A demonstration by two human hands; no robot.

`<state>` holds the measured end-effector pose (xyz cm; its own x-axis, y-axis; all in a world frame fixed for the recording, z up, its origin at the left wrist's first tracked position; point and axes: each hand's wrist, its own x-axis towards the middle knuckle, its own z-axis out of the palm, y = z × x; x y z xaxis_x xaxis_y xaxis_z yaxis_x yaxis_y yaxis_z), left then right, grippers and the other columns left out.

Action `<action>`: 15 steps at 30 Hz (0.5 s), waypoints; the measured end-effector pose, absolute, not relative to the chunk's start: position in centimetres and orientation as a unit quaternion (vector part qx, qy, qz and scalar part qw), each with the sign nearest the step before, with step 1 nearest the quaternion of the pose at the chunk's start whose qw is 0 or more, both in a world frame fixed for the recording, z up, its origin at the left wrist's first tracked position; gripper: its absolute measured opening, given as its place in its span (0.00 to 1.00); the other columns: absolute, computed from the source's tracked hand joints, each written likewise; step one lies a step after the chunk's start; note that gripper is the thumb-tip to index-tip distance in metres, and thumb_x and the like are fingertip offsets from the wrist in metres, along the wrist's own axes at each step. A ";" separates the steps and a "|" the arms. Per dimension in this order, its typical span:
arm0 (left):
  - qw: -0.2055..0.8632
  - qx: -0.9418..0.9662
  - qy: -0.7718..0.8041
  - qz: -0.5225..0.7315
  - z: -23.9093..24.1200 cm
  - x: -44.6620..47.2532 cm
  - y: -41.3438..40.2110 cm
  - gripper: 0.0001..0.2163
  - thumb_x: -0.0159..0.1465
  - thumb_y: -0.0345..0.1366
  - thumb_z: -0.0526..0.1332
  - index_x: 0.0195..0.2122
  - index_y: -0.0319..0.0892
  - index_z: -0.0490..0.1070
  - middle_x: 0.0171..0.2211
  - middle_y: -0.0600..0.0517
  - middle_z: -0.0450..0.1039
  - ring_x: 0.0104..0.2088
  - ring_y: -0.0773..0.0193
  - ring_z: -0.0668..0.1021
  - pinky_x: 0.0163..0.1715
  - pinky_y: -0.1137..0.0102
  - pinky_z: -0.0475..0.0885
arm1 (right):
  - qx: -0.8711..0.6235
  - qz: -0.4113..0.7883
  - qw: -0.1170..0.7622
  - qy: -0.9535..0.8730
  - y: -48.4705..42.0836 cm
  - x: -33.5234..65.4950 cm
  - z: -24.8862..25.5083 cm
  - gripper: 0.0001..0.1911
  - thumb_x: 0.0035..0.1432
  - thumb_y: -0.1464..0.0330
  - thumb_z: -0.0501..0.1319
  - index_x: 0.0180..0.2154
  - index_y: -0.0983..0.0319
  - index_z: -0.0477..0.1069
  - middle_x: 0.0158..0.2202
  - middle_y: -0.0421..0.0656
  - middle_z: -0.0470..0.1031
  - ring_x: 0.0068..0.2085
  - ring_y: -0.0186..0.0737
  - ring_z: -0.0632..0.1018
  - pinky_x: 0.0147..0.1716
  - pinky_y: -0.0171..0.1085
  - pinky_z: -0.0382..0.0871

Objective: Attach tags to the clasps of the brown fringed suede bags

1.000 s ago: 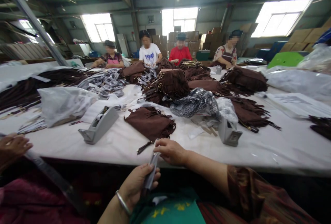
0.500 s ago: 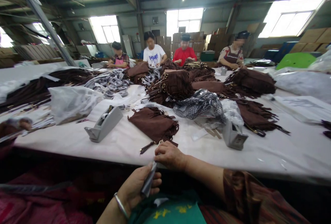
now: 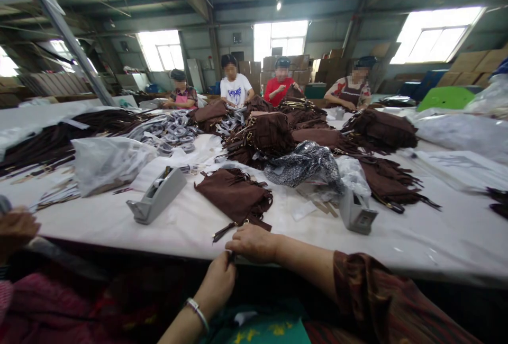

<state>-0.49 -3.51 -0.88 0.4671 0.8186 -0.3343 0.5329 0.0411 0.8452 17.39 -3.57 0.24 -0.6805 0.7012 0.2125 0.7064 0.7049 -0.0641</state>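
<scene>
At the table's front edge my left hand (image 3: 219,278), with a silver bracelet on the wrist, is closed with its knuckles up. It meets my right hand (image 3: 252,242), whose fingers are bent down and pinching. Between them shows a short end of a dark grey strip (image 3: 231,255); the hands hide the rest. Just beyond lies a brown fringed bag (image 3: 232,193), flat on the table. Its tassel zip pull (image 3: 223,232) points toward me, close to my right fingertips.
Grey tape dispensers stand left (image 3: 159,196) and right (image 3: 358,211) of the bag. Crumpled black-and-white plastic (image 3: 304,166) and piled brown bags (image 3: 272,132) lie behind. A co-worker's hand (image 3: 18,227) is at far left. Several people work across the table.
My left hand has turned over and closed, moving up against my right hand; the grey strip that lay across its palm is now mostly hidden. The co-worker's hand at left has come nearer the edge.
</scene>
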 end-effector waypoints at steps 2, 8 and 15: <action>0.465 0.738 0.456 0.176 -0.9 -0.6 -3.5 0.08 0.62 0.37 0.55 0.34 0.40 0.71 0.33 0.45 0.76 0.34 0.57 0.77 0.33 0.66 0.68 | -0.378 -0.013 0.085 -0.922 -3.4 17.0 0.9 0.05 0.60 0.67 0.60 0.37 0.62 0.72 0.31 0.42 0.74 0.33 0.40 0.70 0.30 0.38 0.55; 0.588 0.615 0.501 0.157 -1.0 -0.5 -3.7 0.13 0.60 0.47 0.59 0.28 0.42 0.68 0.21 0.53 0.68 0.19 0.65 0.70 0.22 0.70 0.64 | -0.349 -0.073 0.100 -0.929 -3.6 17.3 1.3 0.07 0.60 0.66 0.60 0.31 0.61 0.71 0.32 0.43 0.72 0.36 0.42 0.68 0.31 0.40 0.54; 0.824 0.332 0.433 0.156 -0.4 -0.7 -3.2 0.15 0.54 0.45 0.68 0.30 0.40 0.66 0.22 0.58 0.64 0.15 0.79 0.58 0.14 0.80 0.53 | -0.377 -0.119 0.176 -0.901 -4.2 18.0 -0.4 0.11 0.64 0.64 0.56 0.30 0.62 0.67 0.31 0.43 0.70 0.33 0.39 0.66 0.31 0.39 0.55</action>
